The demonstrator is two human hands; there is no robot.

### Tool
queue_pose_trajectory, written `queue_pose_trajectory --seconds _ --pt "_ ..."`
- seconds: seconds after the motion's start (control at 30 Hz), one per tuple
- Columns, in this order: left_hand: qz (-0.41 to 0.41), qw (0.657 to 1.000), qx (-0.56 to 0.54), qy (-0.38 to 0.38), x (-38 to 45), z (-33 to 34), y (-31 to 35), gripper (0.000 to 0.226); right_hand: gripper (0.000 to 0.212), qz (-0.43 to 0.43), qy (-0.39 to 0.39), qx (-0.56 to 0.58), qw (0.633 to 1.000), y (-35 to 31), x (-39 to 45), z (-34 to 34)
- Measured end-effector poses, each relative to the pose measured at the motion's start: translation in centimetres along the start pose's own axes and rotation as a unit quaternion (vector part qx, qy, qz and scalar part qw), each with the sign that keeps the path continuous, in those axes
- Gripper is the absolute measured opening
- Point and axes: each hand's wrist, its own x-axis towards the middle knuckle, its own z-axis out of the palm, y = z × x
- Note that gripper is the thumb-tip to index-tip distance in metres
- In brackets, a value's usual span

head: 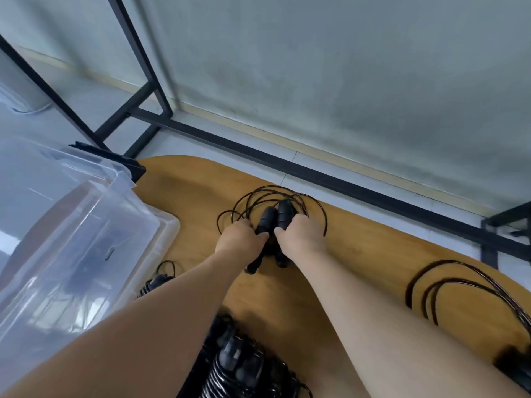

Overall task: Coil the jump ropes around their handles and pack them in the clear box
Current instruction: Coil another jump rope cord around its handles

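1. The left hand [240, 239] has its grip closed round the left of two black handles [265, 222], fingers curled over it, thumb along the near side
2. The right hand [298, 232] grips the other handle [284, 215] just the same, so the two handles lie side by side and touching, between the hands
3. Their thin black rope [275, 193] fans out in loose loops on the wooden worktop [359, 254], beyond and to either side of the hands
4. A coiled jump rope [238, 363] lies near the worktop's front edge, between the forearms
5. Another loose rope [459, 285] loops at the right
6. The clear box [86, 225] stands at the left, tilted, with dark ropes dimly showing inside
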Motion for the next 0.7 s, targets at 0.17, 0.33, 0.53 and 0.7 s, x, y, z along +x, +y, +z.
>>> queue_pose_trajectory --seconds 0.17,0.33,0.53,0.7 --pt "0.008 0.997 -0.068 -0.024 -0.4 -0.5 -0.3 0.032 0.027 0.019 -0.030 0.057 0.998 0.5 0.0 0.4" --pt "-0.031 0.936 -0.345 -0.061 -2.4 -2.5 -2.0 0.029 0.033 0.018 -0.080 0.176 0.981 1.3 -3.9 -0.7" --pt "-0.003 0.854 -0.507 -0.121 -8.0 -6.8 -1.7 0.019 0.021 0.046 -0.122 0.389 0.912 0.7 -9.9 -2.7" --pt "0.051 0.844 -0.515 -0.139 -13.2 -10.3 -0.3 0.009 0.011 0.025 -0.113 0.487 0.866 -1.0 -15.0 -6.1"
